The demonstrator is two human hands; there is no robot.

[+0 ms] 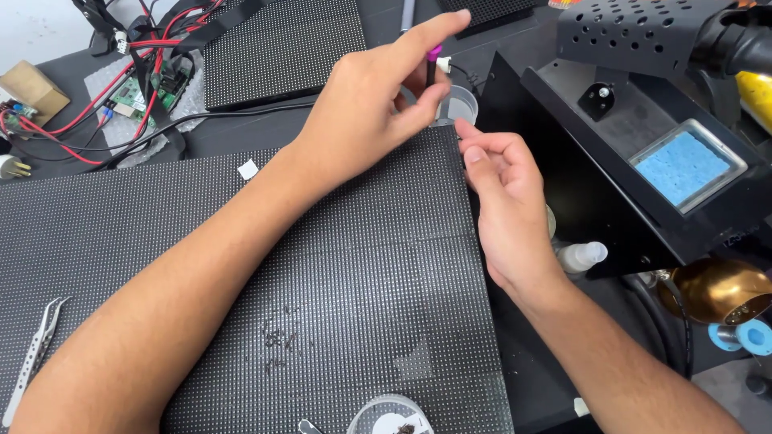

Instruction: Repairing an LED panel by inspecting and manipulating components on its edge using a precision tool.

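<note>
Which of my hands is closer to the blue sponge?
Right. The right hand sits beside the black stand holding the blue sponge; the left hand is farther away, holding a thin pink-tipped tool.

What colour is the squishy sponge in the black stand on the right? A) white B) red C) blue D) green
C: the sponge sitting in the tray of the black stand to the right of the hands is plainly light blue.
</note>
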